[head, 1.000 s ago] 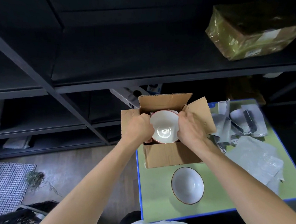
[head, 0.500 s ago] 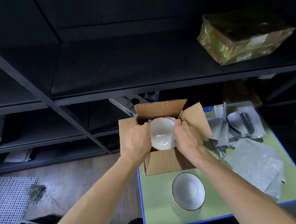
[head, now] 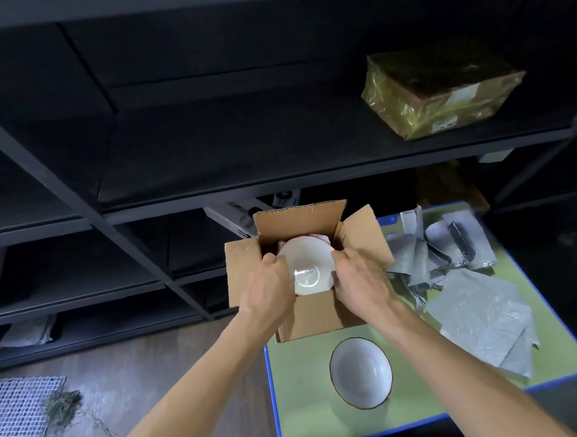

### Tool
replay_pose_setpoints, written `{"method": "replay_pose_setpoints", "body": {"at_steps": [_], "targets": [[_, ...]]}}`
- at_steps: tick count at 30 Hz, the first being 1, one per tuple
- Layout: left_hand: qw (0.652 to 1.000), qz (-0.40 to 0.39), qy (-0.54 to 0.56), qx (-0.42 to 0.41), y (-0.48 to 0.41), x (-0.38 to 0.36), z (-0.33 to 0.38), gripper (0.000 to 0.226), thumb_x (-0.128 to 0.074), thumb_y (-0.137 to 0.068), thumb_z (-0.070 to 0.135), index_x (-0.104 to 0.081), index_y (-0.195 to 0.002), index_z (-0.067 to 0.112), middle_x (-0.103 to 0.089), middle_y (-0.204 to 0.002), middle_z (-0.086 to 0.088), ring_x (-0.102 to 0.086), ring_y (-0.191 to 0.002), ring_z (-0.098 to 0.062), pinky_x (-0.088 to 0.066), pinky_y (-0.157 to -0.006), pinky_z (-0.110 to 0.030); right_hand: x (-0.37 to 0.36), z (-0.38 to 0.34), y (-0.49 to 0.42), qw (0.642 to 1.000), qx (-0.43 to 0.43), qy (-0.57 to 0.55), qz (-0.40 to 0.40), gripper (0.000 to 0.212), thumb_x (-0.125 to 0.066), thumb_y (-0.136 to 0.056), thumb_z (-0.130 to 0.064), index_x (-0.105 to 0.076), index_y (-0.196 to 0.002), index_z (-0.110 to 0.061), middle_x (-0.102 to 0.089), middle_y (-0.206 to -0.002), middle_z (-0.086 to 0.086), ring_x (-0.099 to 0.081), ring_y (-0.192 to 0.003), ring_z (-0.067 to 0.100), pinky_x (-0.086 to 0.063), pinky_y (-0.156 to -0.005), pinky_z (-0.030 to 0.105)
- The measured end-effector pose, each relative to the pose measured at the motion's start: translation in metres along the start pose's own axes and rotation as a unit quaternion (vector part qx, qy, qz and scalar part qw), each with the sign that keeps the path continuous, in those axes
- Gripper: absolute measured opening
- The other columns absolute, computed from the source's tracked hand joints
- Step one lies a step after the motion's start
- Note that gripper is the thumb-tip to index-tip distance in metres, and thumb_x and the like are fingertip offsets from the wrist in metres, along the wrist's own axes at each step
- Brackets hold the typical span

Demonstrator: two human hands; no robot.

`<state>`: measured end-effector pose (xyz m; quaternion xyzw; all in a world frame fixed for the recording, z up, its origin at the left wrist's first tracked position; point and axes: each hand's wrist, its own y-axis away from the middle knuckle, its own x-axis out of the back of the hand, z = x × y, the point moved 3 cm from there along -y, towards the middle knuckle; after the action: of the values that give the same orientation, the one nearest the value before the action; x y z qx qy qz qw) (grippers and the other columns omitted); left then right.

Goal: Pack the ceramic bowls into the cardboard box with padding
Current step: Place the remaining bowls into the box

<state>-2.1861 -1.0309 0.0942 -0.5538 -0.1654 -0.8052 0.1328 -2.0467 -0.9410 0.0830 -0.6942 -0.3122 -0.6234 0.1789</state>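
An open cardboard box (head: 317, 315) stands at the back left of a small green table (head: 303, 405). A white bowl with a red rim (head: 306, 264) sits inside the box opening, above pale padding seen at its far edge. My left hand (head: 268, 288) grips the bowl's left side and my right hand (head: 359, 278) grips its right side. A second white bowl with a brown rim (head: 361, 372) rests upright on the table in front of the box.
Bubble wrap (head: 482, 317) and grey padded pouches (head: 436, 252) lie on the table's right half. Dark metal shelving (head: 209, 176) rises behind the table, holding a taped parcel (head: 438, 88). A mesh mat (head: 17, 414) lies on the floor at left.
Both hands with the red-rimmed bowl have sunk slightly lower into the box. The view has tilted a little; the other bowl has not moved.
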Motion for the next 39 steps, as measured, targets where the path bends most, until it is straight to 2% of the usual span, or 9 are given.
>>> {"method": "replay_pose_setpoints", "body": {"at_steps": [3,8,12,16,20,25,28,32,39], "targets": [[1.000,0.004,-0.013,-0.007,0.017,-0.009,0.006,0.030,-0.043,-0.100,0.026,-0.058,-0.122,0.014,-0.057,-0.120,-0.003,-0.062,-0.093,-0.024,-0.051,-0.074,-0.035,0.003,0.006,0.014,0.999,0.027,-0.026,0.005,0.038,-0.050,-0.097,-0.017,-0.053,-0.135,-0.009,-0.054,-0.129,0.005,-0.056,-0.113,0.027,-0.048,-0.085,0.037],[0.998,0.047,-0.008,-0.038,0.036,-0.014,0.023,0.034,-0.043,-0.099,0.029,-0.061,-0.124,0.017,-0.061,-0.120,0.000,-0.055,-0.099,-0.023,-0.051,-0.079,-0.038,0.012,0.012,0.032,0.996,0.075,-0.033,0.026,0.033,-0.052,-0.095,-0.016,-0.059,-0.127,-0.013,-0.053,-0.132,-0.001,-0.053,-0.117,0.023,-0.050,-0.083,0.036],[0.993,0.081,0.002,-0.082,0.047,-0.008,0.048,0.023,-0.049,-0.095,0.023,-0.066,-0.108,0.015,-0.064,-0.099,-0.001,-0.055,-0.087,-0.028,-0.048,-0.072,-0.042,0.022,0.025,0.051,0.990,0.125,-0.054,0.030,0.050,-0.054,-0.085,-0.004,-0.057,-0.132,-0.018,-0.052,-0.136,-0.007,-0.049,-0.119,0.019,-0.046,-0.094,0.032],[0.981,0.117,0.049,-0.148,0.060,-0.013,0.092,0.011,-0.064,-0.089,0.017,-0.070,-0.097,0.020,-0.066,-0.085,0.004,-0.058,-0.076,-0.023,-0.039,-0.057,-0.031,0.028,0.060,0.080,0.983,0.148,-0.089,0.064,0.039,-0.059,-0.088,-0.006,-0.064,-0.125,-0.018,-0.059,-0.123,-0.007,-0.055,-0.109,0.019,-0.048,-0.091,0.031],[0.973,0.066,0.088,-0.203,0.065,-0.046,0.141,0.018,-0.058,-0.093,0.022,-0.067,-0.108,0.022,-0.065,-0.095,0.005,-0.059,-0.086,-0.019,-0.048,-0.062,-0.033,0.013,0.123,0.111,0.990,0.078,-0.091,0.067,0.031,-0.060,-0.092,-0.013,-0.065,-0.123,-0.017,-0.060,-0.120,-0.007,-0.057,-0.109,0.019,-0.051,-0.090,0.033],[0.966,-0.048,0.005,-0.253,0.045,-0.102,0.192,0.034,-0.043,-0.099,0.032,-0.058,-0.126,0.018,-0.060,-0.120,0.000,-0.054,-0.110,-0.024,-0.044,-0.093,-0.036,-0.021,0.208,0.143,0.996,-0.065,-0.054,-0.011,0.042,-0.051,-0.099,-0.022,-0.052,-0.140,-0.018,-0.050,-0.137,-0.004,-0.047,-0.125,0.020,-0.044,-0.099,0.031],[0.960,-0.084,-0.053,-0.262,0.026,-0.131,0.211,0.042,-0.045,-0.099,0.034,-0.048,-0.137,0.016,-0.052,-0.134,-0.004,-0.047,-0.123,-0.025,-0.040,-0.103,-0.037,-0.032,0.245,0.162,0.988,-0.137,-0.055,-0.048,0.046,-0.048,-0.101,-0.025,-0.043,-0.146,-0.019,-0.043,-0.144,-0.003,-0.040,-0.133,0.020,-0.044,-0.101,0.034],[0.957,-0.117,-0.088,-0.251,0.003,-0.161,0.229,0.049,-0.045,-0.100,0.035,-0.041,-0.143,0.014,-0.046,-0.142,-0.009,-0.044,-0.127,-0.028,-0.041,-0.103,-0.039,-0.040,0.279,0.180,0.976,-0.195,-0.075,-0.068,0.048,-0.045,-0.102,-0.025,-0.039,-0.149,-0.018,-0.043,-0.143,0.001,-0.038,-0.132,0.023,-0.043,-0.103,0.037],[0.956,-0.176,-0.081,-0.219,-0.018,-0.199,0.251,0.049,-0.047,-0.100,0.030,-0.034,-0.144,0.011,-0.046,-0.132,-0.016,-0.047,-0.122,-0.033,-0.046,-0.097,-0.043,-0.047,0.303,0.183,0.953,-0.257,-0.146,-0.065,0.049,-0.045,-0.102,-0.026,-0.036,-0.150,-0.017,-0.049,-0.138,0.009,-0.046,-0.125,0.029,-0.043,-0.102,0.041]]}}
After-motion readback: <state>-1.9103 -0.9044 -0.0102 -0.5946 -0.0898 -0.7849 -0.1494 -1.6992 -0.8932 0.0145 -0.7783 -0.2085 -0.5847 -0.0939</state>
